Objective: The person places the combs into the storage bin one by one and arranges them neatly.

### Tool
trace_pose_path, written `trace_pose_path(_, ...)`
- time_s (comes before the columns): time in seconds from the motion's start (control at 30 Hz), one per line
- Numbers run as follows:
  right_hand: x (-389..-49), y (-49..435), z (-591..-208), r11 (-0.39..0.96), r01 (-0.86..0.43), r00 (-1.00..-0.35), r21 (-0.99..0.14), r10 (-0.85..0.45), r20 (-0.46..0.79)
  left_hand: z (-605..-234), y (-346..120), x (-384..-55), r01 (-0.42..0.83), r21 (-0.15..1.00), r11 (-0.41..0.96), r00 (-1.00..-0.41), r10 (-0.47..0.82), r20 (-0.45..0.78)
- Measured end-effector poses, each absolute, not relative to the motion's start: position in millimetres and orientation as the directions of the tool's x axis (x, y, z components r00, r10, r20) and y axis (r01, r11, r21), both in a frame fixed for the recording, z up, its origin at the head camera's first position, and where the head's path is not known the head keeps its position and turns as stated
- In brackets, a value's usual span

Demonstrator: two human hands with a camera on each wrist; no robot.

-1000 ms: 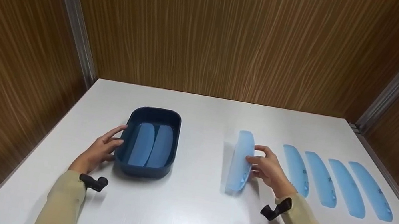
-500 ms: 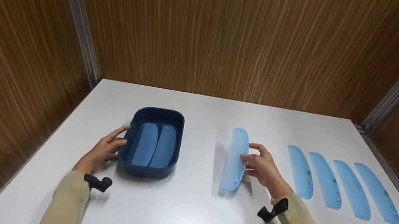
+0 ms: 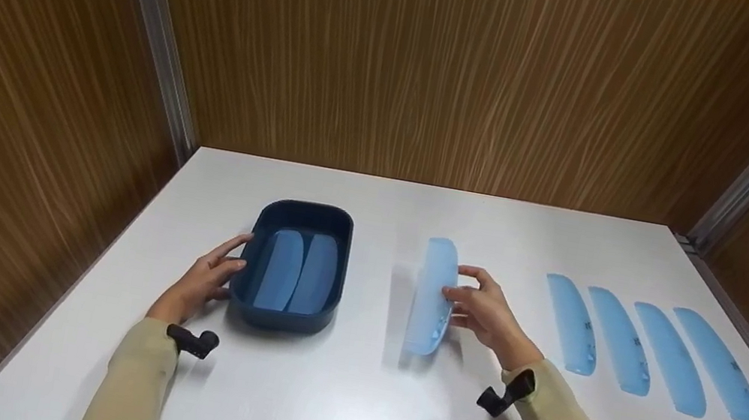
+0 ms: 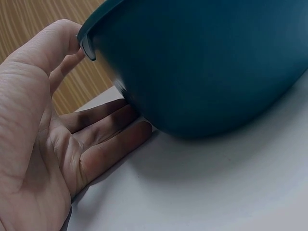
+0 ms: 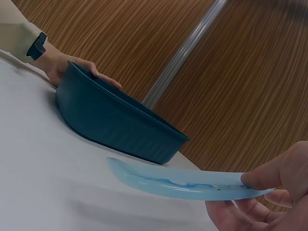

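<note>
A dark blue plastic basin stands on the white table at left of centre. Two light-blue, comb-like pieces lie side by side in it. My left hand holds the basin's left side, thumb at the rim and other fingers low along the outer wall in the left wrist view. Above the table, right of the basin, my right hand pinches a similar translucent light-blue comb-like piece by its curved edge. Its thumb lies on top and fingers underneath in the right wrist view.
Several more light-blue comb-like pieces lie in a slanted row on the right of the white table. Brown wood-grain panels wall the back and both sides, with metal posts at the corners.
The right hand has carried the comb-like piece left, nearer the basin. The left hand stays at the basin; the whole view has shifted slightly to the right.
</note>
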State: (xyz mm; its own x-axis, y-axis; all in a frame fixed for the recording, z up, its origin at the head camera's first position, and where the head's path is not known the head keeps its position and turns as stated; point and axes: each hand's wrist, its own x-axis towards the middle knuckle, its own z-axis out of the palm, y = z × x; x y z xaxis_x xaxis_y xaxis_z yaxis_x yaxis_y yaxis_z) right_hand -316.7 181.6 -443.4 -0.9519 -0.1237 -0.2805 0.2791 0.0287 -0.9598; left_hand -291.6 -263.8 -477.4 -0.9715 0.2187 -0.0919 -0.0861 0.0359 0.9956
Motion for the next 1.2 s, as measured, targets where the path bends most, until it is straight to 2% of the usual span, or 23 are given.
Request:
trace_pose_path(0.27,-314.7,169.5,-441.8,-0.009,0.297,-0.945,-0.955,-0.148,-0.292,-495.8,-266.9,-300.1,-0.091,0.994,0.055,-0.983,0.157,-0.099)
trace_pose_path(0.6,-314.0,155.1,-437.1,-0.025,0.302,-0.94,-0.953,-0.174,-0.293,-493.1,-264.5,-302.0,-0.062,0.997,0.043,-0.984,0.166,-0.068)
trace_pose_path(1.2,-321.4,122.7,-420.1,-0.05,0.288,-0.935,-0.956,-0.229,-0.27,-493.4,-263.1,-302.4,-0.082,0.997,0.001,-0.985,0.152,-0.081)
